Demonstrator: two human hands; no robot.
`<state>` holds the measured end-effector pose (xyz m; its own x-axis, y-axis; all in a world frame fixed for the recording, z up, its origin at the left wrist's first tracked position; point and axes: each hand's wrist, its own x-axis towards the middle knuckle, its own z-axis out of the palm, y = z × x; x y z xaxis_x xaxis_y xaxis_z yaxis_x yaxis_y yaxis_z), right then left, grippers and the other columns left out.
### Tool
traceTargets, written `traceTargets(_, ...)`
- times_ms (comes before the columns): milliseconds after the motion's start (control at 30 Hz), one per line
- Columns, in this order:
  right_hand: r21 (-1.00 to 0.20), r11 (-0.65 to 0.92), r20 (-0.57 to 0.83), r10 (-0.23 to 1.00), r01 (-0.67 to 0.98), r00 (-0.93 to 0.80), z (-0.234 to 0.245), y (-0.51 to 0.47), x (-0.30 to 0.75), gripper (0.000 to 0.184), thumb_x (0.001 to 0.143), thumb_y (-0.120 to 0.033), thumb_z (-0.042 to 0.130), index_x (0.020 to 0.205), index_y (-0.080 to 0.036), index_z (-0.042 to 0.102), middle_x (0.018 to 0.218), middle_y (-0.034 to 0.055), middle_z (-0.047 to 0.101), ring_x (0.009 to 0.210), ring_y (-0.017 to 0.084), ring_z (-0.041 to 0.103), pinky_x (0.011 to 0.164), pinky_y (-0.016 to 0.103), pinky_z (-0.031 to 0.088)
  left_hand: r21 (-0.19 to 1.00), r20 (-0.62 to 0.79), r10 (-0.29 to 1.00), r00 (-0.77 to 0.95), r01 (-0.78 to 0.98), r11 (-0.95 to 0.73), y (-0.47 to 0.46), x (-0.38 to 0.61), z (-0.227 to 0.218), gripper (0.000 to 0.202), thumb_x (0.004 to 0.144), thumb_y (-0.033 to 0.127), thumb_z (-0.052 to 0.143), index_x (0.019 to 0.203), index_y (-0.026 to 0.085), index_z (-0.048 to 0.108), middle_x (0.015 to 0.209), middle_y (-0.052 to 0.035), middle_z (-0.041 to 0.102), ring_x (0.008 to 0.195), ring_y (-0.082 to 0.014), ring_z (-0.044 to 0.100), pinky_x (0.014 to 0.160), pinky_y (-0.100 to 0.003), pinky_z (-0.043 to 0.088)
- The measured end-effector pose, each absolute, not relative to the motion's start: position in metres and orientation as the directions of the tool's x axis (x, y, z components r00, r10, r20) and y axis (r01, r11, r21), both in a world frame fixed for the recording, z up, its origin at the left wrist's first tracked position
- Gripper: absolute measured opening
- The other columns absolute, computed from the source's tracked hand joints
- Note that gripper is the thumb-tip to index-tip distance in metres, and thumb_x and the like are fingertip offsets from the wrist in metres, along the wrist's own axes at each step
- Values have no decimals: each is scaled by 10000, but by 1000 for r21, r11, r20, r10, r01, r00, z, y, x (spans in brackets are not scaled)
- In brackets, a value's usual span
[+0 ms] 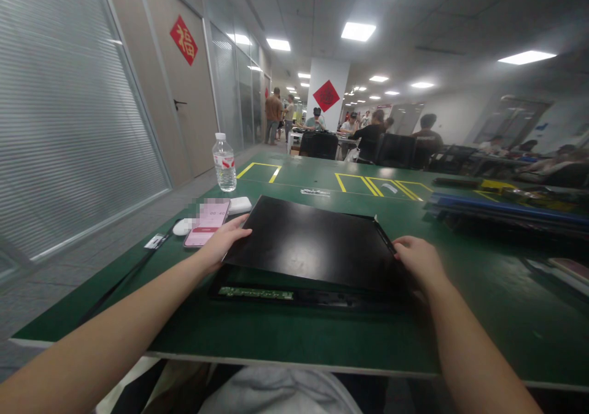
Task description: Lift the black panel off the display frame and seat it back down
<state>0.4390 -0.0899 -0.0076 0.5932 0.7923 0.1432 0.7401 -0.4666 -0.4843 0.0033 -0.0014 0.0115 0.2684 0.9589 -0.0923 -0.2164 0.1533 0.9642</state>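
Black panel [308, 242] sits between the person's two hands over the near part of the green bench [294, 337], its glossy face turned up and its surface slanting. From where I stand, the left hand [225, 242] has its grip closed on the panel's left edge, thumb on top, while the right hand [418, 257] pinches the opposite edge, where a narrow dark rim shows. Just below the panel's near edge runs a dark strip [329, 299] with a green circuit board [255, 293] along its left part. Beside the left hand lie a phone [212, 222] and a white case [240, 205], with a water bottle [224, 167] upright behind them. Off to the right rests a stack of blue-edged pieces [497, 213], well apart from the panel.
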Motion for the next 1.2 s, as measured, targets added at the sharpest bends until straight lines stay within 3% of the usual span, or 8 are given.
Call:
traceTargets(533, -530, -521, 6, 787, 669, 617, -2, -92, 438, 282, 779, -333, 549, 960, -237, 744, 804, 37, 763, 575, 178, 641, 544, 287, 432, 966, -94, 965, 244, -213, 147, -1, 3, 9, 672, 666, 84, 721, 1325, 157, 609, 906, -82, 800, 759, -259, 762, 649, -298, 597)
traceTargets(933, -551, -517, -2, 786, 655, 619, 0, -93, 436, 283, 765, -319, 562, 958, -226, 747, 796, 47, 761, 585, 182, 645, 558, 288, 441, 963, -130, 976, 175, -213, 166, 1, 3, 9, 682, 702, 70, 712, 1357, 141, 536, 809, -56, 780, 652, -219, 739, 586, -272, 574)
traceTargets(1200, -547, -517, 0, 786, 658, 618, -3, -91, 439, 276, 782, -325, 552, 958, -229, 742, 801, 39, 762, 585, 174, 644, 552, 282, 436, 969, -99, 971, 216, -200, 143, 4, 0, 5, 640, 697, 83, 737, 1309, 167, 572, 855, -64, 789, 711, -238, 758, 607, -287, 597)
